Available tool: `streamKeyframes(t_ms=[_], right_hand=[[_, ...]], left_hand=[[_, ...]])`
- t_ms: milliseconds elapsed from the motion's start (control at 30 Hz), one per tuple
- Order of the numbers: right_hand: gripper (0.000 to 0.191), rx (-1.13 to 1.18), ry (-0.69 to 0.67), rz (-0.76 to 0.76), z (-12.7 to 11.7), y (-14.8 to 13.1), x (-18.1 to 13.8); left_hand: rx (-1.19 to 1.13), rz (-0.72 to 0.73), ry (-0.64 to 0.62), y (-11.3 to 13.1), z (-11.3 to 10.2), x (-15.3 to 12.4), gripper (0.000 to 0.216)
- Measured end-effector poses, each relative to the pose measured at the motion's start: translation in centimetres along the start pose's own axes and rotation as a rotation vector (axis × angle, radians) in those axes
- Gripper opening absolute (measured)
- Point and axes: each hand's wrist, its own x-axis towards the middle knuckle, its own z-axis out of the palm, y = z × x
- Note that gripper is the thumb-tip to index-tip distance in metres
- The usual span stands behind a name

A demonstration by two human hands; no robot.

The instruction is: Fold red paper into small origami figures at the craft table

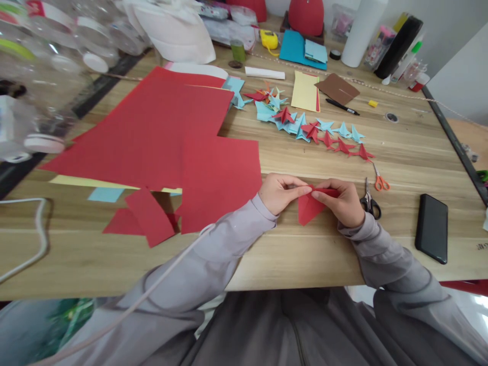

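Observation:
Between my two hands, above the table's front part, is a partly folded piece of red paper [309, 209]. My left hand [281, 193] pinches its upper left edge between thumb and fingers. Its upper right side is gripped by my right hand [343, 198], thumb on the near face. A pointed flap hangs down below the fingertips. Black-handled scissors [369, 201] lie just right of my right hand, and orange-handled scissors [379, 178] a little beyond. Farther back sit several folded red paper cranes [344, 146] and light blue paper cranes [343, 130] in rows.
Large red paper sheets [152, 137] cover the left of the wooden table [274, 264], with red offcuts [150, 218] nearer me. A phone [431, 227] lies at right. A black pen [342, 107], yellow tape measure [269, 39] and white bottle [362, 35] are behind; plastic bottles [91, 40] crowd the left.

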Motion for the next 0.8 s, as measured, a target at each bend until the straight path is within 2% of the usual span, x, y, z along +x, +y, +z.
streamKeyframes(t_ms=[200, 633, 800], right_hand=[[0.031, 0.028, 0.012, 0.021, -0.07, 0.05, 0.09], [0.030, 0.044, -0.031, 0.020, -0.06, 0.11, 0.12], [0.033, 0.083, -0.030, 0.042, -0.10, 0.48, 0.15]], left_hand=[[-0.025, -0.027, -0.021, 0.27, -0.16, -0.02, 0.033], [0.048, 0.016, 0.030, 0.19, 0.01, -0.07, 0.021], [0.056, 0.007, 0.048, 0.45, 0.02, -0.08, 0.026]])
